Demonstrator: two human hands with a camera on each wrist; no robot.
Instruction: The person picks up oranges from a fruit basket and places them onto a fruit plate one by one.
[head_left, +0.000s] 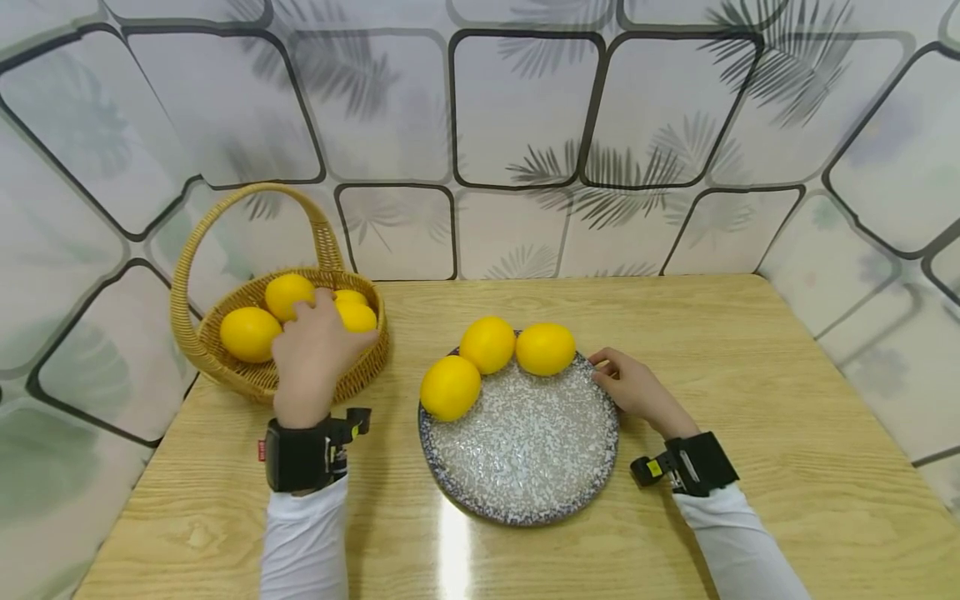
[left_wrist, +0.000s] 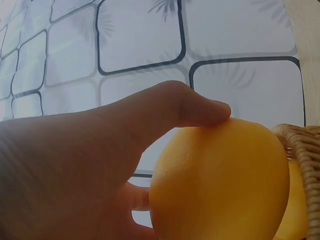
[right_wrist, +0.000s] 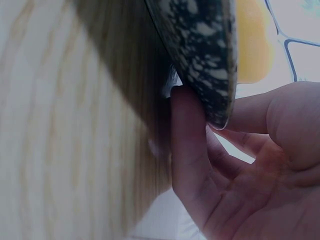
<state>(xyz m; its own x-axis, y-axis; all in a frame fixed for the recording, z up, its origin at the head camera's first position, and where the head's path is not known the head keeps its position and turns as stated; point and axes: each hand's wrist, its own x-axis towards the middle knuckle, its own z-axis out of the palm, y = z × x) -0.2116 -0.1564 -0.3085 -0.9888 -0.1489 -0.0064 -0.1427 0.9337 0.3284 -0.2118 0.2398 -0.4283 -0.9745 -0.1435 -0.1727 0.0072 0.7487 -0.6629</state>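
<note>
My left hand (head_left: 315, 350) reaches into a woven wicker basket (head_left: 367, 375) and grips a yellow lemon (left_wrist: 220, 185). In the left wrist view the thumb lies on top of that lemon, and the other fingers are partly hidden behind it. On the far right side of a round speckled grey plate (head_left: 532, 450), my right hand (head_left: 637, 390) pinches the dark rim. The right wrist view shows a finger under the plate's edge and the thumb above. Three lemons sit along the plate's back left: one left (head_left: 450, 388), one middle (head_left: 487, 344), one right (head_left: 545, 349).
Other lemons (head_left: 251, 334) lie in the basket, beneath its tall arched handle (head_left: 183, 275). Basket and plate stand on a light wooden table (head_left: 690, 325). Behind and at both sides rises a patterned white backdrop (head_left: 525, 108).
</note>
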